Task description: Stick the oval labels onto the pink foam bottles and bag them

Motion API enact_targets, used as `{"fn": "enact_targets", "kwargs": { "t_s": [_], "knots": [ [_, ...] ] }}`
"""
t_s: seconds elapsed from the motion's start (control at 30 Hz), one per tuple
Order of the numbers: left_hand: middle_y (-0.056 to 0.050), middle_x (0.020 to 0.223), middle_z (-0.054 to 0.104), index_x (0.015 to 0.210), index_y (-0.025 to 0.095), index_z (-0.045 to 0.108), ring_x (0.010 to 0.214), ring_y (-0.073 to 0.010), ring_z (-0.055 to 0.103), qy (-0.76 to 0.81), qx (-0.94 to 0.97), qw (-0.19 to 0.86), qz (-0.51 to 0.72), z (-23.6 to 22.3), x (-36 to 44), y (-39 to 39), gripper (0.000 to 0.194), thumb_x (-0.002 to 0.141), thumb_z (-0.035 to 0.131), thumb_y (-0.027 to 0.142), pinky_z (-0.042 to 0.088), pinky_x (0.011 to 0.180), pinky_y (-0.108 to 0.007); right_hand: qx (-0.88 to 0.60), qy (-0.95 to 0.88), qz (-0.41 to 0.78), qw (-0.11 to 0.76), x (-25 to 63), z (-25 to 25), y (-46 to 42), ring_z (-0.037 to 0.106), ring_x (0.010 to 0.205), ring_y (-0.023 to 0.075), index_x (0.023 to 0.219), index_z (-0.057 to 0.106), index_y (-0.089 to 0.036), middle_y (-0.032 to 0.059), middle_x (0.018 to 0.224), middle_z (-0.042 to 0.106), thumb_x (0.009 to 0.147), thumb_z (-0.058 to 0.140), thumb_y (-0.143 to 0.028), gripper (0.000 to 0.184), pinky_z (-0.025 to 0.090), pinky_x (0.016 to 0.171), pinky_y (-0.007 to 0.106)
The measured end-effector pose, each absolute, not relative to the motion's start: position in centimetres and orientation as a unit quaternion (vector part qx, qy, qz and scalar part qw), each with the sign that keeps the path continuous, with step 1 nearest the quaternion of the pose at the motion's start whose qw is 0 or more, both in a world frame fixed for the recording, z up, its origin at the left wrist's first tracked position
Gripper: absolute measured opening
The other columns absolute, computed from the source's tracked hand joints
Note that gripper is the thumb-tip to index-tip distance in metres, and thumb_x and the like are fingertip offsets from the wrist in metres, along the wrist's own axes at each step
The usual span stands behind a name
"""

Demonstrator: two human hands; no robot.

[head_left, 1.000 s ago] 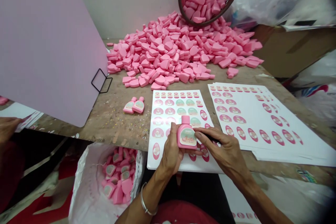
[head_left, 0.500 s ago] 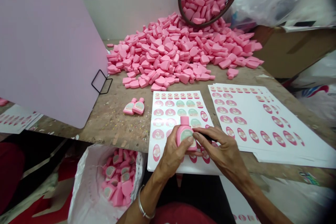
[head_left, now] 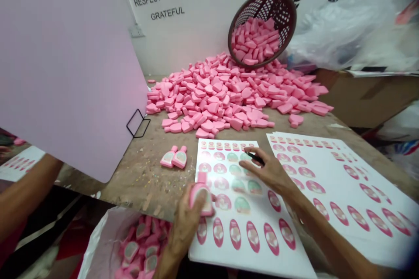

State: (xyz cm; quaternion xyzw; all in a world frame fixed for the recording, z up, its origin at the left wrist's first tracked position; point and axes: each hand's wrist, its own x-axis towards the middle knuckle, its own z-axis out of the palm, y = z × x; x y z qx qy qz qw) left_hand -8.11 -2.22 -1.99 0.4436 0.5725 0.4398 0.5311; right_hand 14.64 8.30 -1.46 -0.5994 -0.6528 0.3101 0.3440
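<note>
My left hand point(head_left: 186, 222) grips a small pink bottle-shaped piece point(head_left: 202, 179), slightly blurred, its thumb across the pale label on the front. It is held at the left edge of a sticker sheet point(head_left: 229, 255). Over the upper right of that sheet is my right hand point(head_left: 271, 172), with a slim black tool point(head_left: 256, 158) between its fingers; the tool's exact kind is unclear. Pink and green label stickers point(head_left: 242, 205) fill rows on the sheet. Two labelled pink bottles point(head_left: 179, 158) lie side by side on the table, left of the sheet.
A large heap of pink bottles point(head_left: 225, 96) spreads below a tipped brown basket point(head_left: 234, 19). More sticker sheets point(head_left: 334, 174) lie at right. A white bag point(head_left: 98, 235) below the table edge holds labelled bottles. A pink board point(head_left: 72, 74) stands left, with another person's arm point(head_left: 29, 194) beneath it.
My hands have moved apart: the left carries the bottle leftward, while the right has left the bottle and reaches over the stickers with the black tool. The camera view has tilted up.
</note>
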Motion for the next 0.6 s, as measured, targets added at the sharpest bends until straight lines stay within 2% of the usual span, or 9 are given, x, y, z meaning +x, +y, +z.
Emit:
{"fn": "enact_targets", "kwargs": {
  "t_s": [0.1, 0.2, 0.33, 0.43, 0.5, 0.53, 0.6],
  "knots": [
    [-0.004, 0.071, 0.064, 0.086, 0.018, 0.058, 0.067, -0.0204, 0.059, 0.721, 0.476, 0.296, 0.406, -3.4, -11.8, 0.0, 0.041, 0.088, 0.042, 0.055, 0.044, 0.063, -0.03, -0.608, -0.696, 0.237, 0.3, 13.3, -1.7, 14.7, 0.067, 0.092, 0.0245, 0.104, 0.068, -0.02, 0.0093, 0.103, 0.072, 0.078, 0.06, -0.051, 0.041, 0.051, 0.079, 0.033],
    [-0.006, 0.07, 0.064, 0.094, 0.018, 0.063, 0.066, -0.0226, 0.06, 0.778, 0.5, 0.192, 0.328, -4.3, -13.6, 2.0, 0.04, 0.091, 0.037, 0.049, 0.042, 0.063, -0.031, -0.62, -0.706, 0.207, 0.273, 9.9, -2.2, 19.7, 0.067, 0.085, 0.026, 0.097, 0.07, -0.016, 0.0115, 0.093, 0.073, 0.076, 0.062, -0.049, 0.04, 0.049, 0.071, 0.032],
    [-0.012, 0.094, 0.066, 0.1, 0.017, 0.065, 0.091, -0.0288, 0.061, 0.759, 0.57, 0.09, 0.302, -4.7, -14.2, 3.3, 0.032, 0.091, 0.042, 0.038, 0.045, 0.08, -0.04, -0.62, -0.722, 0.186, 0.246, 6.9, -2.3, 22.4, 0.065, 0.076, 0.0256, 0.081, 0.07, -0.011, 0.0151, 0.08, 0.071, 0.078, 0.059, -0.052, 0.043, 0.044, 0.063, 0.03],
    [-0.016, 0.116, 0.057, 0.103, 0.015, 0.063, 0.111, -0.0319, 0.051, 0.724, 0.583, -0.004, 0.368, -3.9, -14.4, 3.4, 0.032, 0.087, 0.05, 0.039, 0.041, 0.094, -0.048, -0.588, -0.751, 0.189, 0.232, 7.8, -1.0, 21.2, 0.063, 0.074, 0.0214, 0.083, 0.07, -0.011, 0.0121, 0.078, 0.071, 0.082, 0.055, -0.049, 0.042, 0.042, 0.063, 0.028],
    [-0.017, 0.121, 0.053, 0.11, 0.015, 0.062, 0.114, -0.0299, 0.049, 0.689, 0.585, 0.029, 0.426, -2.5, -14.1, 3.3, 0.035, 0.086, 0.053, 0.039, 0.041, 0.097, -0.046, -0.552, -0.779, 0.208, 0.214, 9.5, 0.7, 18.9, 0.063, 0.074, 0.018, 0.091, 0.071, -0.014, 0.0072, 0.083, 0.071, 0.08, 0.06, -0.046, 0.036, 0.042, 0.064, 0.025],
    [-0.016, 0.122, 0.054, 0.112, 0.016, 0.061, 0.114, -0.0284, 0.051, 0.668, 0.589, 0.083, 0.446, -1.7, -13.7, 3.2, 0.037, 0.085, 0.056, 0.04, 0.042, 0.097, -0.045, -0.522, -0.797, 0.227, 0.2, 10.4, 1.6, 17.5, 0.062, 0.075, 0.0162, 0.095, 0.071, -0.017, 0.0042, 0.086, 0.071, 0.077, 0.064, -0.045, 0.034, 0.043, 0.066, 0.024],
    [-0.012, 0.12, 0.059, 0.114, 0.018, 0.061, 0.108, -0.0262, 0.056, 0.621, 0.592, 0.265, 0.44, 0.0, -12.5, 2.9, 0.04, 0.081, 0.061, 0.042, 0.047, 0.09, -0.039, -0.421, -0.848, 0.281, 0.159, 12.1, 3.6, 14.3, 0.062, 0.076, 0.0144, 0.095, 0.072, -0.021, 0.0006, 0.088, 0.071, 0.074, 0.068, -0.043, 0.03, 0.044, 0.068, 0.023]
  ]
}}
